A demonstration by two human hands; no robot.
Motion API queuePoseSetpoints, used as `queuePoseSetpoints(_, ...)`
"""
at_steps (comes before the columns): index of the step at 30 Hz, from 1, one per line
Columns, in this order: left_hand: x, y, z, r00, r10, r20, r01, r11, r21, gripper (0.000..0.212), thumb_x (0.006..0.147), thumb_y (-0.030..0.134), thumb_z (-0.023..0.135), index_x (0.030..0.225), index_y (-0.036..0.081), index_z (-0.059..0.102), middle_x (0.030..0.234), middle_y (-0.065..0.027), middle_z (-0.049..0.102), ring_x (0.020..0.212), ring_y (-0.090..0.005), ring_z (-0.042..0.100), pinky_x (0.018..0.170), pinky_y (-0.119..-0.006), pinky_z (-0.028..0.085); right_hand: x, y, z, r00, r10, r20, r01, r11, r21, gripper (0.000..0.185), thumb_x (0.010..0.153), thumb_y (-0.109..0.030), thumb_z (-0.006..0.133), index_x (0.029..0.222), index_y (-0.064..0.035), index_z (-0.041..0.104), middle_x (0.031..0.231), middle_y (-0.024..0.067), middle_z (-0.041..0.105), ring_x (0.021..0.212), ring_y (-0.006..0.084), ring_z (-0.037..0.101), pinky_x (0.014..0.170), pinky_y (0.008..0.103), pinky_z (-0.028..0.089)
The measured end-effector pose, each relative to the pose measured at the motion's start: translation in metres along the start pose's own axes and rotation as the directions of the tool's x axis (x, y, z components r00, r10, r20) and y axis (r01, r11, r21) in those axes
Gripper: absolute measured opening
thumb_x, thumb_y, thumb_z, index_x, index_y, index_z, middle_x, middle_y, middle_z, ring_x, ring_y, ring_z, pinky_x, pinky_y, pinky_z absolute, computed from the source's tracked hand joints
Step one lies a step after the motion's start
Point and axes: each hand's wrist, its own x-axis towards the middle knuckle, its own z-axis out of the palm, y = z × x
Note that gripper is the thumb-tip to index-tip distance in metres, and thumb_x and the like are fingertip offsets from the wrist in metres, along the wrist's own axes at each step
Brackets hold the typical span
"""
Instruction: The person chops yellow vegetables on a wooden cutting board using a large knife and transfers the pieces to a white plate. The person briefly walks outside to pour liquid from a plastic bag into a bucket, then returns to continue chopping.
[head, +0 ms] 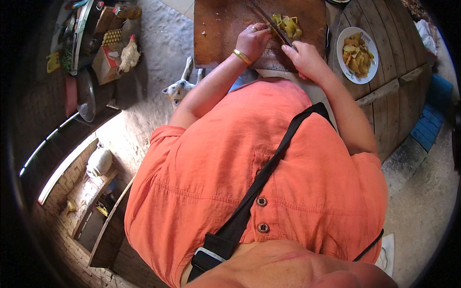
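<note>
My right hand [308, 59] grips the handle of a long dark-bladed knife [268, 17], which slants across a brown wooden cutting board [223, 32]. On the blade's left side, my left hand [254, 40] rests on the board with bent fingers. A small yellow-green vegetable piece [271, 30] shows at its fingertips, partly hidden by the fingers and the blade. Sliced yellow-green vegetable [291, 27] lies in a loose pile just right of the blade. The left wrist carries a gold-coloured bangle [242, 57].
A white plate [342, 70] of yellow-brown slices stands on a round plank table [385, 46] at right. Beyond it is a blue stool [430, 118]. A dog [177, 89] is beside my left forearm. Further left are a chicken [129, 55], a cardboard box [107, 61] and an egg tray [112, 36].
</note>
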Motion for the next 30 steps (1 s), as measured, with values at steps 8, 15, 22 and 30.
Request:
queuePoseSetpoints(8, -0.001, -0.002, -0.005, 0.997, 0.004, 0.077, -0.006, 1.000, 0.020, 0.006, 0.082, 0.011, 0.069, 0.081, 0.005, 0.069, 0.088, -0.0137, 0.065, 0.084, -0.0349, 0.064, 0.072, -0.043, 0.055, 0.004, 0.022, 0.025, 0.986, -0.118, -0.115, 0.087, 0.966, -0.245, 0.046, 0.098, -0.040, 0.057, 0.091, 0.0054, 0.063, 0.085, 0.0301, 0.066, 0.079, 0.0439, 0.064, 0.072, 0.0510, 0.050)
queuePoseSetpoints(15, -0.001, -0.004, 0.003, 1.000, -0.011, -0.013, 0.011, 1.000, -0.010, 0.010, 0.085, 0.012, 0.069, 0.091, 0.006, 0.074, 0.099, -0.0130, 0.069, 0.090, -0.0337, 0.067, 0.076, -0.041, 0.056, 0.034, 0.017, 0.008, 1.000, 0.016, -0.022, -0.012, 0.990, 0.139, 0.047, 0.100, -0.042, 0.056, 0.089, 0.0031, 0.059, 0.061, 0.0157, 0.061, 0.040, 0.0216, 0.058, 0.040, 0.0372, 0.046)
queuePoseSetpoints(22, -0.003, 0.003, -0.003, 0.997, -0.055, 0.056, 0.053, 0.998, 0.039, 0.006, 0.083, 0.012, 0.069, 0.084, 0.006, 0.072, 0.093, -0.0121, 0.068, 0.086, -0.0337, 0.066, 0.075, -0.042, 0.055, -0.017, 0.018, 0.007, 0.991, -0.114, -0.067, 0.099, 0.976, -0.192, 0.047, 0.097, -0.041, 0.059, 0.090, 0.0060, 0.062, 0.086, 0.0332, 0.065, 0.085, 0.0485, 0.065, 0.075, 0.0526, 0.051)
queuePoseSetpoints(30, -0.004, -0.003, -0.001, 0.997, -0.044, 0.059, 0.043, 0.999, 0.026, 0.006, 0.082, 0.012, 0.069, 0.080, 0.006, 0.070, 0.088, -0.0121, 0.065, 0.083, -0.0338, 0.064, 0.073, -0.043, 0.055, 0.000, 0.017, 0.016, 0.997, -0.052, -0.065, 0.035, 0.971, -0.235, 0.046, 0.097, -0.040, 0.058, 0.094, 0.0058, 0.065, 0.095, 0.0342, 0.066, 0.095, 0.0501, 0.064, 0.082, 0.0543, 0.051)
